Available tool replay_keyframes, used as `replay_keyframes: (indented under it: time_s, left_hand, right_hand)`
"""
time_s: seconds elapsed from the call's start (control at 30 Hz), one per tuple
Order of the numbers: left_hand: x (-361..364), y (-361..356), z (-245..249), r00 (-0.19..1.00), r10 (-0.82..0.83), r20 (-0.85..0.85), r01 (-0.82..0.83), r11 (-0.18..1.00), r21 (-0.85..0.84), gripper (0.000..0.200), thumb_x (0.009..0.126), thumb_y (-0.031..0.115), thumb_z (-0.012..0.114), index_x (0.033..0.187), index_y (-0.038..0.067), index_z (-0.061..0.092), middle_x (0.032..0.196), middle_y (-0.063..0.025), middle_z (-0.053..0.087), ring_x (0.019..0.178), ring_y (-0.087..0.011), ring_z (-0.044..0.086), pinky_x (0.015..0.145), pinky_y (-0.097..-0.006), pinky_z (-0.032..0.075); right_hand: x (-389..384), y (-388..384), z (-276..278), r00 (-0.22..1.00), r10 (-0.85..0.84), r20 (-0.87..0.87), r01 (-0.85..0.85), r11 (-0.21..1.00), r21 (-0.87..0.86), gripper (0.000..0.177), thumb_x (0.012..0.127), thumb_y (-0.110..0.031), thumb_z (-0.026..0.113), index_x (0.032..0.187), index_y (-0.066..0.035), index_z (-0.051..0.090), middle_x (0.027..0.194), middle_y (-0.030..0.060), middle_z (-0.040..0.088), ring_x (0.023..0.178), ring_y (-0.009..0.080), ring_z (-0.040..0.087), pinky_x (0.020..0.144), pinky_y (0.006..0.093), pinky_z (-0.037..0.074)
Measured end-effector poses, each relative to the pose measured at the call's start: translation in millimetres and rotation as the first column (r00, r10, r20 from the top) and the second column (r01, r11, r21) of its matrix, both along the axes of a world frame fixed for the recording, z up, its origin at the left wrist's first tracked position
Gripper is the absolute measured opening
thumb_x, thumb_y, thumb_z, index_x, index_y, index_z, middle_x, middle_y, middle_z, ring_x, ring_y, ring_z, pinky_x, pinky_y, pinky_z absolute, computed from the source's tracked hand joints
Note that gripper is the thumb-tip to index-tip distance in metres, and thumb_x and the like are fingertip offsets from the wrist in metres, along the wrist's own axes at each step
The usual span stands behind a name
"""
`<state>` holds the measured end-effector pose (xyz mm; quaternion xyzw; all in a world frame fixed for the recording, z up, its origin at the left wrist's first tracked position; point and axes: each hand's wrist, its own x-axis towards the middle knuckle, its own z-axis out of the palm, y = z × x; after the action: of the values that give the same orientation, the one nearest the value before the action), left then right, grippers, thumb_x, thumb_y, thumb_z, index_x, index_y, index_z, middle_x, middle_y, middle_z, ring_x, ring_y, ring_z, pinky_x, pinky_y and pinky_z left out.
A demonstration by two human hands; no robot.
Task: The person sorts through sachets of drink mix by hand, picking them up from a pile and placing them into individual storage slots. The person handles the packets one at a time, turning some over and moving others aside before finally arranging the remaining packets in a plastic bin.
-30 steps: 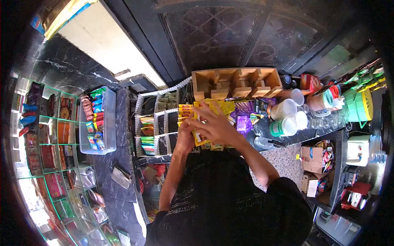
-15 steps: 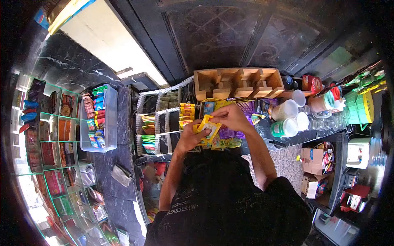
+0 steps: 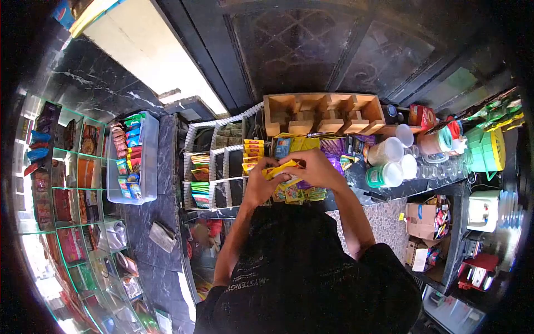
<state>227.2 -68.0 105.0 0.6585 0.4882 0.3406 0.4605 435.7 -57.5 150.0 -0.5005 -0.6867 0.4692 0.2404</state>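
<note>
My left hand [image 3: 260, 183] and my right hand [image 3: 317, 168] both grip a yellow sachet [image 3: 288, 167] above the dark counter, with fingers closed at its two ends. The sachet is tilted, so its front is mostly turned out of view. Loose yellow-green sachets [image 3: 297, 193] lie under and in front of my hands. Purple sachets [image 3: 332, 146] are spread just beyond my right hand. To the left of my left hand, a row of yellow sachets [image 3: 253, 151] stands in a white-edged divided basket [image 3: 221, 150], which also holds green and red packets [image 3: 200, 186].
A wooden compartment box [image 3: 322, 100] stands behind the sachets. Plastic jars [image 3: 386, 150] and glass cups crowd the right side. At left are a clear plastic bin [image 3: 146, 189] of packets and a glass-divided shelf [image 3: 69, 228]. A cardboard box [image 3: 421, 220] sits low at right.
The yellow sachet has turned from showing its broad face to a tilted, more edge-on position. My right hand has rolled over it and dropped slightly.
</note>
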Motion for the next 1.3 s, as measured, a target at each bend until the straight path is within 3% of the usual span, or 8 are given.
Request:
replay_keyframes:
  time_s: [0.2, 0.4, 0.63, 0.73, 0.83, 1.0, 1.23, 1.3]
  left_hand:
    - [-7, -2, 4, 0.910, 0.104, 0.401, 0.019, 0.956, -0.292, 0.031, 0.088, 0.017, 0.081, 0.107, -0.003, 0.067, 0.091, -0.0081, 0.071, 0.082, -0.0099, 0.063, 0.074, -0.0270, 0.052]
    - [-16, 0, 0, 0.713, 0.312, 0.629, 0.023, 0.885, -0.465, 0.029, 0.096, 0.007, 0.067, 0.122, -0.003, 0.062, 0.099, -0.0167, 0.073, 0.087, -0.0270, 0.073, 0.078, -0.0359, 0.060]
    - [-6, 2, 26, 0.401, 0.437, 0.805, 0.380, 0.720, -0.580, 0.044, 0.101, 0.026, 0.062, 0.137, 0.002, 0.053, 0.129, -0.0127, 0.062, 0.112, -0.0275, 0.067, 0.091, -0.0430, 0.059]
    - [1, -4, 28, 0.709, 0.264, 0.654, 0.187, 0.824, -0.535, 0.039, 0.101, 0.019, 0.063, 0.131, -0.005, 0.056, 0.116, -0.0128, 0.068, 0.102, -0.0221, 0.070, 0.090, -0.0356, 0.058]
    - [0, -5, 26, 0.665, 0.305, 0.682, 0.220, 0.792, -0.569, 0.036, 0.098, 0.010, 0.066, 0.129, -0.006, 0.057, 0.113, -0.0114, 0.069, 0.097, -0.0184, 0.070, 0.086, -0.0344, 0.059]
    - [-9, -5, 13, 0.677, 0.364, 0.640, 0.170, 0.769, -0.617, 0.034, 0.098, 0.009, 0.066, 0.128, -0.005, 0.059, 0.112, -0.0111, 0.070, 0.095, -0.0185, 0.071, 0.084, -0.0352, 0.059]
    - [-5, -1, 10, 0.616, 0.311, 0.724, 0.194, 0.831, -0.522, 0.036, 0.094, 0.002, 0.067, 0.128, -0.004, 0.059, 0.116, -0.0113, 0.068, 0.102, -0.0194, 0.069, 0.088, -0.0355, 0.058]
    - [-8, 0, 3, 0.641, 0.309, 0.702, 0.208, 0.811, -0.547, 0.037, 0.094, 0.002, 0.067, 0.129, -0.004, 0.058, 0.117, -0.0120, 0.068, 0.103, -0.0196, 0.069, 0.088, -0.0356, 0.058]
  right_hand:
    - [7, 1, -1, 0.938, -0.241, -0.249, 0.230, 0.970, -0.074, 0.028, 0.084, -0.010, 0.083, 0.107, 0.003, 0.074, 0.093, 0.0087, 0.075, 0.086, 0.0097, 0.070, 0.074, 0.0242, 0.056]
    - [27, 13, 5, 0.747, -0.439, -0.499, 0.487, 0.872, -0.038, 0.026, 0.089, -0.010, 0.078, 0.112, 0.000, 0.073, 0.100, 0.0087, 0.076, 0.087, 0.0105, 0.070, 0.076, 0.0250, 0.056]
    - [-12, 11, 4, 0.953, -0.136, -0.272, 0.195, 0.959, 0.205, 0.029, 0.089, -0.019, 0.078, 0.111, -0.001, 0.073, 0.096, 0.0085, 0.076, 0.085, 0.0135, 0.070, 0.078, 0.0304, 0.056]
    - [-22, 16, -5, 0.962, -0.157, -0.225, 0.234, 0.898, 0.372, 0.028, 0.088, -0.017, 0.077, 0.111, -0.001, 0.072, 0.096, 0.0129, 0.075, 0.084, 0.0189, 0.072, 0.077, 0.0332, 0.056]
    - [-14, 22, -11, 0.921, -0.252, -0.297, 0.318, 0.926, 0.201, 0.027, 0.087, -0.016, 0.078, 0.110, -0.003, 0.072, 0.096, 0.0139, 0.074, 0.085, 0.0244, 0.073, 0.076, 0.0357, 0.056]
    - [2, 23, -5, 0.834, -0.546, -0.083, 0.476, 0.635, 0.608, 0.037, 0.091, -0.015, 0.074, 0.126, -0.009, 0.066, 0.123, 0.0160, 0.068, 0.113, 0.0325, 0.065, 0.095, 0.0418, 0.051]
    - [-31, 3, -10, 0.913, -0.185, 0.365, -0.169, 0.641, 0.748, 0.050, 0.099, -0.029, 0.060, 0.142, -0.007, 0.049, 0.140, 0.0199, 0.057, 0.127, 0.0385, 0.055, 0.108, 0.0472, 0.041]
    - [-16, 15, -38, 0.948, -0.216, 0.235, 0.022, 0.779, 0.626, 0.049, 0.100, -0.029, 0.059, 0.142, -0.006, 0.049, 0.136, 0.0213, 0.059, 0.124, 0.0394, 0.057, 0.106, 0.0473, 0.043]
